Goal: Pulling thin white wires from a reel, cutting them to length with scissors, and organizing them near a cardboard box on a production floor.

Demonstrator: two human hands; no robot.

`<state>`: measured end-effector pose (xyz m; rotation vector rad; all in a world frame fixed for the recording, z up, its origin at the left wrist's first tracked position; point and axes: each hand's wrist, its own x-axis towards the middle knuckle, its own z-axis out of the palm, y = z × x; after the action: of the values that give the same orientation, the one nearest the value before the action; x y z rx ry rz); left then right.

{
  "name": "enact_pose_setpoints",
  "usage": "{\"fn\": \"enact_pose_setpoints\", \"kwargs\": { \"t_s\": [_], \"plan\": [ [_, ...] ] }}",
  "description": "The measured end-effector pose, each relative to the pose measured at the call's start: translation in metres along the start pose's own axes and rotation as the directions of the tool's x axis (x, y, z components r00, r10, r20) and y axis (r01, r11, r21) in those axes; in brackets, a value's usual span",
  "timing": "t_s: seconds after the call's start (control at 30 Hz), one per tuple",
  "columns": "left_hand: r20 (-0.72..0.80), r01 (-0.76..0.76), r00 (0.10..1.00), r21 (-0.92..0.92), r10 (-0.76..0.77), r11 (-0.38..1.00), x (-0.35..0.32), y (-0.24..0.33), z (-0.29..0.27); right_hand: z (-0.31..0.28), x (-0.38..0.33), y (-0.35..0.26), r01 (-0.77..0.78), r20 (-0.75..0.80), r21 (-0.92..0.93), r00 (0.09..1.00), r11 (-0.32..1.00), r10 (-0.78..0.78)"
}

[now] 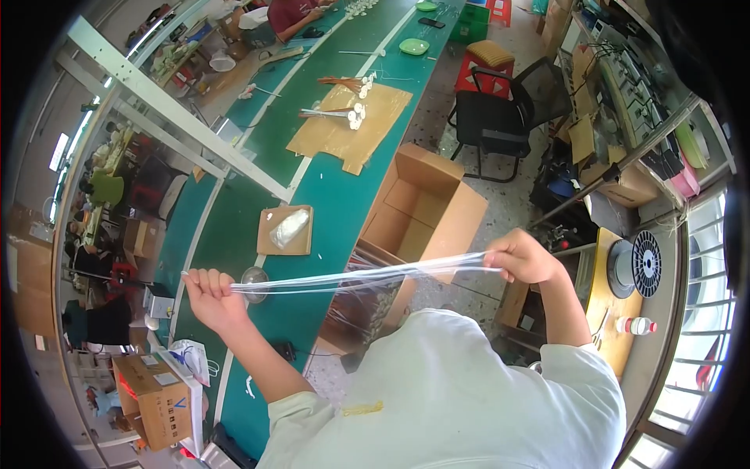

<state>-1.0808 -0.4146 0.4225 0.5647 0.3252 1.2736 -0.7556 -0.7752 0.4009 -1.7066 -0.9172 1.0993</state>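
Note:
A bundle of thin white strands (pixel 367 274), perhaps cord or wire, is stretched taut across the front of my body. My left hand (pixel 215 300) is closed in a fist around one end, over the green workbench (pixel 273 313). At the other end my right hand (pixel 519 256) pinches the strands, to the right of the bench. A clear round dish (pixel 255 275) sits on the bench just behind the strands near my left hand. Beyond it lies a shallow cardboard tray (pixel 264 244) with a white plastic-wrapped lump (pixel 290 228) in it.
Bundles of stems with white round ends (pixel 355 117) lie on a flat cardboard sheet (pixel 375 141). An open carton (pixel 406 203) stands against the bench's right side. A black chair (pixel 492 117), a wire spool (pixel 645 264) and a metal frame post (pixel 180 109) are around. A co-worker (pixel 293 16) sits far off.

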Motion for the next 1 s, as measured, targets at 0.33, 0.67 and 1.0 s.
{"fn": "enact_pose_setpoints", "kwargs": {
  "t_s": [0.33, 0.67, 1.0],
  "plan": [
    [-0.257, 0.030, 0.966, 0.054, -0.016, 0.998, -0.004, -0.015, -0.066, 0.031, 0.000, 0.097, -0.072, -0.053, 0.585, 0.991, 0.808, 0.126],
    [-0.386, 0.083, 0.920, 0.029, -0.065, 0.996, 0.001, -0.036, -0.136, 0.074, -0.003, 0.089, -0.272, -0.172, 0.266, 0.931, 0.925, 0.323],
    [-0.099, 0.156, 0.979, -0.208, -0.180, 0.965, 0.015, -0.015, -0.151, 0.061, 0.003, 0.071, -0.202, -0.053, 0.267, 0.973, 0.942, 0.224]
  ]
}}
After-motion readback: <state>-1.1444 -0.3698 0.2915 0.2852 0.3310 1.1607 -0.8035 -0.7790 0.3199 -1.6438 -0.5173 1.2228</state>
